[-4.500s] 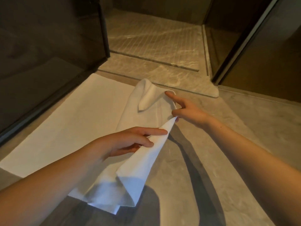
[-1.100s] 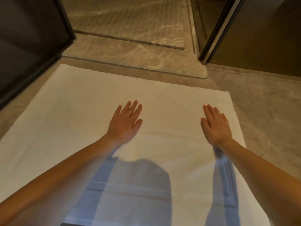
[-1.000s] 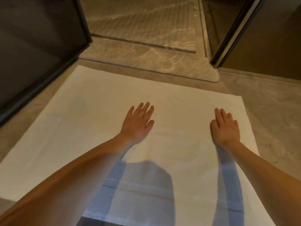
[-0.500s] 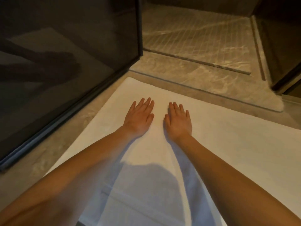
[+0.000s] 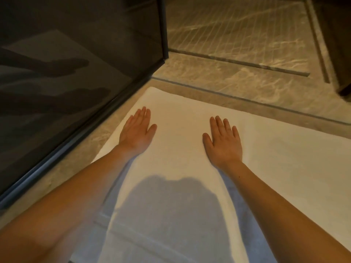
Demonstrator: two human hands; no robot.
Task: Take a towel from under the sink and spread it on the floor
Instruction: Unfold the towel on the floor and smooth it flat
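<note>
A white towel (image 5: 275, 168) lies unfolded and flat on the grey stone floor, reaching past the right and bottom edges of the view. My left hand (image 5: 137, 130) rests palm down near the towel's left edge, fingers extended and holding nothing. My right hand (image 5: 224, 141) presses flat on the towel's middle, about a forearm's width to the right of the left one. Shadows of my head and arms fall across the towel's near part.
A dark glass panel (image 5: 76, 73) in a black frame runs along the left, its corner post (image 5: 164, 29) just beyond the towel. A marble shower threshold (image 5: 237, 82) and grooved shower floor (image 5: 237, 29) lie ahead. Dark wall at the far right (image 5: 340, 44).
The towel, earlier bunched in my hands, now lies flat. In the last half second my hands slid apart, the left toward the left edge and the right outward.
</note>
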